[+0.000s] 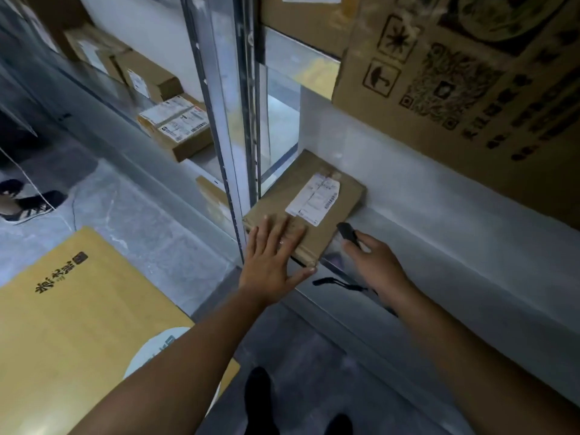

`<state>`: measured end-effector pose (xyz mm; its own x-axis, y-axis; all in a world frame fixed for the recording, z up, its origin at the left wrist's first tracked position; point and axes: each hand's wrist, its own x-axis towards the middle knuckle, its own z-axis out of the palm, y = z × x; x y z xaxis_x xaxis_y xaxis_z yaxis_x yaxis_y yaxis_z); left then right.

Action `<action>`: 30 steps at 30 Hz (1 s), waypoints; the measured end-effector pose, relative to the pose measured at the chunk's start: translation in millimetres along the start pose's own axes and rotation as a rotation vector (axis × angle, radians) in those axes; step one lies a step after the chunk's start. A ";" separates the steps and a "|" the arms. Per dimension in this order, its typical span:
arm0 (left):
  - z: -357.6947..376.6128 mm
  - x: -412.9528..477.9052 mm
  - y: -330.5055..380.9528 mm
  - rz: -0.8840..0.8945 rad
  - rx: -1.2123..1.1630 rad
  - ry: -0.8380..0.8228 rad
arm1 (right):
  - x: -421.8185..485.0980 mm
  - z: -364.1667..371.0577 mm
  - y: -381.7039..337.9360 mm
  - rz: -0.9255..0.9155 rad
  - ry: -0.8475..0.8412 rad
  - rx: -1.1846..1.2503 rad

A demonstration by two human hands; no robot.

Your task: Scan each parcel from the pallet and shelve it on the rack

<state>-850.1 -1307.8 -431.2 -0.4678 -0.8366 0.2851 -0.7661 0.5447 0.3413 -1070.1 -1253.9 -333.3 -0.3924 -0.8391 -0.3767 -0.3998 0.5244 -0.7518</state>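
A flat brown parcel (pixel 326 186) with a white shipping label lies on the white rack shelf (pixel 439 215), beside the metal upright (pixel 232 127). My left hand (pixel 273 255) presses flat on the parcel's near corner, fingers straight and spread. To its right, my right hand (pixel 373 259) grips a small black scanner (pixel 346 232), which points toward the parcel's near edge. A black wrist strap hangs from the scanner below the hand.
A large printed carton (pixel 470 73) fills the shelf above on the right. Several labelled brown boxes (pixel 175 127) sit on the rack bay to the left. A big yellow carton (pixel 78 324) stands on the floor at lower left. Another person's shoes (pixel 28 202) show at far left.
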 end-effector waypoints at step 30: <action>13.9 -227.7 441.1 0.585 -0.459 -0.424 | -502.2 -229.8 327.9 0.204 0.664 0.344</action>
<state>-1087.6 -877.8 -358.0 -0.9278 -0.3146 0.2003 -0.1381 0.7887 0.5991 -1194.5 -627.4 -266.3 -0.8884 -0.4113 -0.2040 -0.0292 0.4941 -0.8689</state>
